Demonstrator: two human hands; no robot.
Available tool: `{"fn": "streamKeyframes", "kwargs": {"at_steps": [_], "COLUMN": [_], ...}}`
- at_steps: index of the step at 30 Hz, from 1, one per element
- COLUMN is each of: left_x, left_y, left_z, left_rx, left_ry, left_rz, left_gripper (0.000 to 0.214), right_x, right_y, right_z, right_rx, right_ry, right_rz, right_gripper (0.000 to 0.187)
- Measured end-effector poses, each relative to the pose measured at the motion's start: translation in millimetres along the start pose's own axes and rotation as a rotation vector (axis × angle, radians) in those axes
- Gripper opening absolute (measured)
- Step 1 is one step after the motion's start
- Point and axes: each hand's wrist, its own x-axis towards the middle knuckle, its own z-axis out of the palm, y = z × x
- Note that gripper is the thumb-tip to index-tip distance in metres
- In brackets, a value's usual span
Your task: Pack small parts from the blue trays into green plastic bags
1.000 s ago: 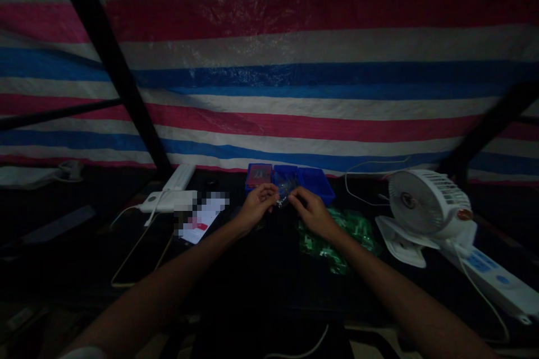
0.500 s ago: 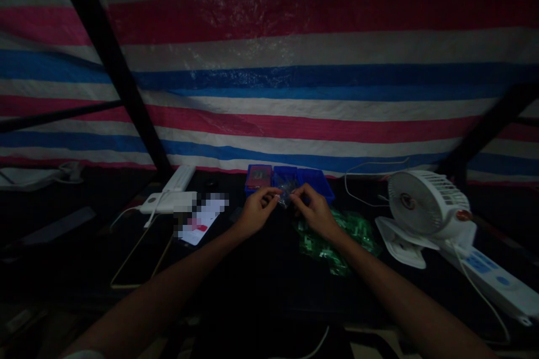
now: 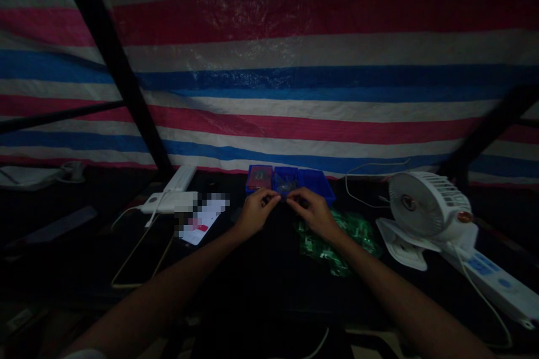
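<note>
My left hand point(image 3: 256, 211) and my right hand point(image 3: 312, 210) are stretched out over a dark table, both with fingers pinched, fingertips nearly meeting in front of a row of small blue trays point(image 3: 290, 180). Something small and glinting sits between the fingertips; it is too dim to name. The middle tray holds small shiny parts. A heap of green packets point(image 3: 337, 238) lies just right of my right hand.
A white clip fan point(image 3: 425, 207) and a white power strip point(image 3: 497, 283) stand at the right. A white power bank point(image 3: 170, 202), a card point(image 3: 202, 221) and a dark phone point(image 3: 141, 255) lie at the left. A striped tarp point(image 3: 295, 67) hangs behind the table.
Both hands have dropped slightly and the pinched fingertips have drawn closer together just before the blue trays. The small glinting piece is less visible than before.
</note>
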Motion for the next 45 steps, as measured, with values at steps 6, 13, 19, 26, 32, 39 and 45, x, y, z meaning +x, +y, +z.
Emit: {"fn": "streamKeyframes", "kwargs": {"at_steps": [6, 13, 19, 26, 32, 39, 45], "left_x": [-0.3, -1.5, -2.0, -2.0, -3.7, -5.0, -4.9], "left_y": [4.2, 1.7, 0.3, 0.6, 3.7, 3.1, 3.0], "left_z": [-0.4, -0.2, 1.4, 1.2, 1.2, 1.3, 1.6], "left_rx": [0.018, 0.044, 0.027, 0.019, 0.052, 0.133, 0.194], "left_ry": [-0.038, -0.046, -0.055, 0.013, -0.006, -0.054, -0.073], "left_rz": [-0.001, -0.003, -0.032, -0.057, -0.048, -0.006, 0.031], "left_gripper": [0.025, 0.025, 0.025, 0.027, 0.024, 0.020, 0.019], "right_x": [-1.3, -3.4, -2.0, 0.4, 5.2, 4.6, 3.0], "right_y": [-3.7, -2.5, -3.3, -5.9, -4.0, 2.9, 3.4], "right_z": [1.0, 2.5, 0.8, -5.5, -13.6, -8.0, -6.4], "right_rx": [0.031, 0.158, 0.074, -0.212, -0.512, -0.702, -0.778], "right_ry": [-0.016, -0.029, -0.088, 0.152, 0.255, 0.151, 0.063], "right_rz": [0.059, 0.115, 0.000, -0.106, -0.199, -0.151, -0.140], "right_gripper": [0.025, 0.019, 0.018, 0.016, 0.026, 0.040, 0.032]}}
